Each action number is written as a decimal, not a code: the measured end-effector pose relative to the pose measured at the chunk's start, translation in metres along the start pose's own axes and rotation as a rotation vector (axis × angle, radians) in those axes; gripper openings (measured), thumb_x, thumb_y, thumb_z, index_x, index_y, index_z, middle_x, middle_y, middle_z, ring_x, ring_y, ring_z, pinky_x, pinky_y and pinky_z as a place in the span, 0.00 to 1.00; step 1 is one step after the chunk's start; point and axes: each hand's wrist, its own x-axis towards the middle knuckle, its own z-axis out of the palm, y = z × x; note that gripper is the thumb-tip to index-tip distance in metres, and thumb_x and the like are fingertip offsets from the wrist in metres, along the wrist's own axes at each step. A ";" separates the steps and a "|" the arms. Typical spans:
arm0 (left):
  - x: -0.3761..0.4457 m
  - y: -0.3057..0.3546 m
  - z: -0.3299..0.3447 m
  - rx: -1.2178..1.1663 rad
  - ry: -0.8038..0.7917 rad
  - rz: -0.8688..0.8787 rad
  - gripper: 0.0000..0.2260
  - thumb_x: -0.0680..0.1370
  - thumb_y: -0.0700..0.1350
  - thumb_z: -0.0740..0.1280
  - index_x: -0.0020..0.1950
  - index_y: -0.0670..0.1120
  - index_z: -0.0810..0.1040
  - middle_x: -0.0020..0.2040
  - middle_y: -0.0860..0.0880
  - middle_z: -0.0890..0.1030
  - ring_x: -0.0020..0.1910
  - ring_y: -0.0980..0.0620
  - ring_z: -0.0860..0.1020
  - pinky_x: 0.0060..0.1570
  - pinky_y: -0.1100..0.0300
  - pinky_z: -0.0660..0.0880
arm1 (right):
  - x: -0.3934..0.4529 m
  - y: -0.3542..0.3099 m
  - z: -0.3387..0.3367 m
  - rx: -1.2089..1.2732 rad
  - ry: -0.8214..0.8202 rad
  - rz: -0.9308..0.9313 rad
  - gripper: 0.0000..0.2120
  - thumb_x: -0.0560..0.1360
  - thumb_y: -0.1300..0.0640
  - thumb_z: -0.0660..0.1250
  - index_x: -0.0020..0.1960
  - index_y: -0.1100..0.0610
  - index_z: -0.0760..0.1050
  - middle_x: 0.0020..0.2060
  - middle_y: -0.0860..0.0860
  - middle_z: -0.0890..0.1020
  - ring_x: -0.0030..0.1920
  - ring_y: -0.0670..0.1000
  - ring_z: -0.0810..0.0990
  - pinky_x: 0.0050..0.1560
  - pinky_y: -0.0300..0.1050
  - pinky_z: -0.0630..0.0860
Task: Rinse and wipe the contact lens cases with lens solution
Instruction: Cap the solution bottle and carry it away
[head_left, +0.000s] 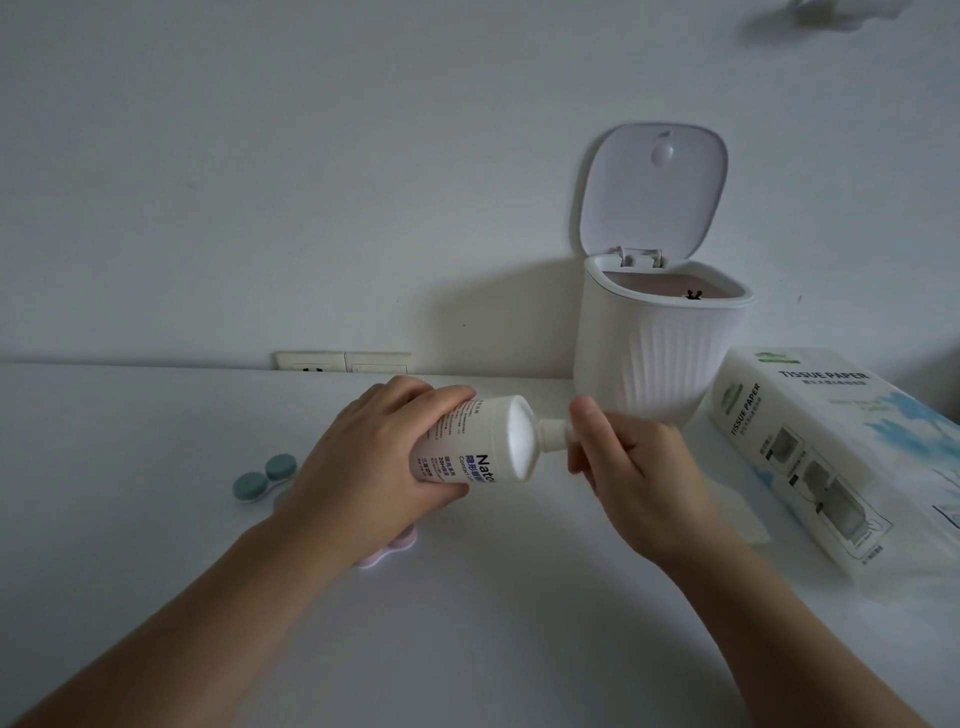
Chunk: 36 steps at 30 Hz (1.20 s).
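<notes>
Holding the bottle of lens solution (478, 447) on its side above the white tabletop (156, 426), I have my left hand (374, 457) wrapped around its body, fingers curled over the top and thumb underneath. My right hand (618, 457) is closed around the bottle's neck where the cap would be; its fingers are curled over that end and hide it, so I cannot tell whether the cap is on or off. Two lens cases lie on the tabletop near my left arm: a green case (265, 478) with both lids on sits just to the left of my left hand, and a pink case (387, 551) shows only in part from under my left wrist. A loose sheet of tissue (743, 519) lies flat beyond my right hand, beside a long pack of tissue paper (841, 457) at the right edge. Behind the bottle stands a small white ribbed bin (660, 343) with its lid tipped up and open, set close against the plain white wall (260, 182). A wall socket (343, 361) sits low, right at the back edge of the tabletop.
</notes>
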 end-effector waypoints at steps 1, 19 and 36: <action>0.000 0.000 0.000 -0.007 0.000 -0.005 0.33 0.65 0.50 0.81 0.68 0.57 0.76 0.57 0.58 0.75 0.53 0.55 0.73 0.52 0.58 0.70 | 0.000 0.000 -0.001 0.011 0.003 -0.008 0.26 0.78 0.33 0.53 0.38 0.53 0.73 0.26 0.52 0.74 0.26 0.45 0.68 0.30 0.49 0.68; -0.003 0.007 -0.002 0.030 0.011 0.058 0.34 0.63 0.55 0.82 0.68 0.55 0.77 0.55 0.56 0.78 0.51 0.53 0.76 0.51 0.60 0.70 | -0.003 -0.002 0.006 -0.021 -0.007 -0.106 0.22 0.76 0.34 0.56 0.37 0.52 0.66 0.25 0.46 0.69 0.26 0.44 0.65 0.28 0.43 0.61; -0.004 0.015 -0.005 0.026 0.228 0.095 0.30 0.62 0.69 0.72 0.54 0.48 0.82 0.42 0.55 0.80 0.39 0.53 0.78 0.34 0.56 0.77 | 0.001 -0.012 0.008 0.373 0.085 0.093 0.18 0.73 0.45 0.57 0.31 0.54 0.56 0.27 0.55 0.61 0.31 0.54 0.60 0.31 0.48 0.57</action>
